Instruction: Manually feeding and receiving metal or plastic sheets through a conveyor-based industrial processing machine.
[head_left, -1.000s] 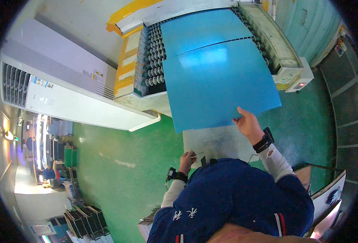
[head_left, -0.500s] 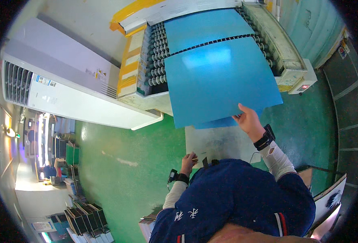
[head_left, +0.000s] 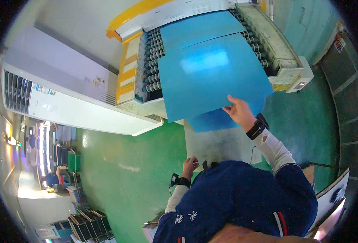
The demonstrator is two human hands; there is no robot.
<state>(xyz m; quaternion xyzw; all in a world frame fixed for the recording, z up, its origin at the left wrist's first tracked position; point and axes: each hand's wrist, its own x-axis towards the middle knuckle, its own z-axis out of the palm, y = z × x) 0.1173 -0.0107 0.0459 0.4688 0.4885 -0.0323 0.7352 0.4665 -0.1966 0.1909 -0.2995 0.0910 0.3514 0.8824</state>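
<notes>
A large blue plate (head_left: 211,77) lies half on the roller bed of a machine (head_left: 152,69), its near edge sticking out over the floor. My right hand (head_left: 239,110) grips that near edge at its right corner, thumb on top. A second blue plate (head_left: 217,121) shows just underneath it. My left hand (head_left: 190,165) is lower and nearer to me, fingers curled on the left edge of a grey-white sheet (head_left: 223,143) that lies flat below the blue plates. Both wrists wear black bands.
The machine has a yellow cover (head_left: 146,10) and a small control box (head_left: 302,81) at its right end. A long white cabinet (head_left: 65,105) stands left. The floor (head_left: 118,170) is green. Stacked frames (head_left: 90,224) and leaning boards (head_left: 332,202) sit at the lower corners.
The top blue plate has moved farther onto the roller bed, away from me, and my right hand has followed it. My left hand stays on the grey-white sheet.
</notes>
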